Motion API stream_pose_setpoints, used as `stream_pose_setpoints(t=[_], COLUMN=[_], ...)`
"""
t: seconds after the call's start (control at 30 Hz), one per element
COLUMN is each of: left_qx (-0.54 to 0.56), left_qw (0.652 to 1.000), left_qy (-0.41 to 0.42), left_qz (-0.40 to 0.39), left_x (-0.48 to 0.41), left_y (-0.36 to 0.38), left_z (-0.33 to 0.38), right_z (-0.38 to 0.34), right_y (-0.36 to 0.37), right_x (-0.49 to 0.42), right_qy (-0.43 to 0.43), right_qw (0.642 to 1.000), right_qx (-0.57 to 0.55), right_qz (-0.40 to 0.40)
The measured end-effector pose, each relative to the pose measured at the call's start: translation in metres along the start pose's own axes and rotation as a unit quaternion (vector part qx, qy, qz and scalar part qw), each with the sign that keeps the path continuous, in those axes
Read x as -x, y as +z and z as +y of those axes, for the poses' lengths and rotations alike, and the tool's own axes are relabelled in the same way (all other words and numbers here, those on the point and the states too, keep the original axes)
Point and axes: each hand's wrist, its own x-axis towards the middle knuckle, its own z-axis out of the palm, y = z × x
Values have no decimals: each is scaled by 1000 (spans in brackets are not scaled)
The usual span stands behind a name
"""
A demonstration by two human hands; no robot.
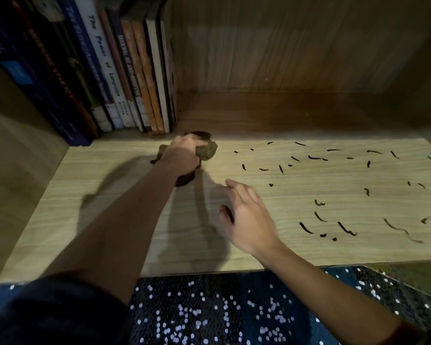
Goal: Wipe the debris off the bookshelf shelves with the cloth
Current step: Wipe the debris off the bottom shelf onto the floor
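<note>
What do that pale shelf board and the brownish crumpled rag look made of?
The pale shelf board: likely laminate or veneered wood, matte, from its straight grain lines. The brownish crumpled rag: probably soft fabric; it bunches into folds in the left hand.

On the shelf (296, 250), books (125, 70) stand at the back left, the cloth (208, 151) lies just before them in the left hand (182, 158), the right hand (246, 217) is nearer the front edge, and debris (316, 158) is scattered to their right.
</note>
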Motion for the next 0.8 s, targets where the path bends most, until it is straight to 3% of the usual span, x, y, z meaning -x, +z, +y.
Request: stream_pose_setpoints(t=[0.1, 0.23, 0.33, 0.5, 0.67, 0.8], left_qx=[27, 20, 16, 121, 13, -51], left_qw=[999, 997, 997, 976, 994, 993], left_qy=[39, 66, 36, 4, 32, -5], left_qz=[-9, -31, -68, -183, -102, -107], left_x=[35, 96, 123, 142, 145, 169], left_y=[3, 7, 13, 5, -49, -44], left_z=[8, 18, 32, 69, 61, 17], right_z=[1, -4, 1, 16, 8, -23], right_y=[0, -11, -25, -61, -116, -134], right_x=[-3, 7, 27, 57, 66, 50], right_qy=[1, 50, 52, 74, 56, 46], right_qw=[1000, 974, 970, 993, 975, 968], right_qx=[-7, -198, -212, -89, 49, 74], right_qz=[3, 97, 111, -31, -208, -236])
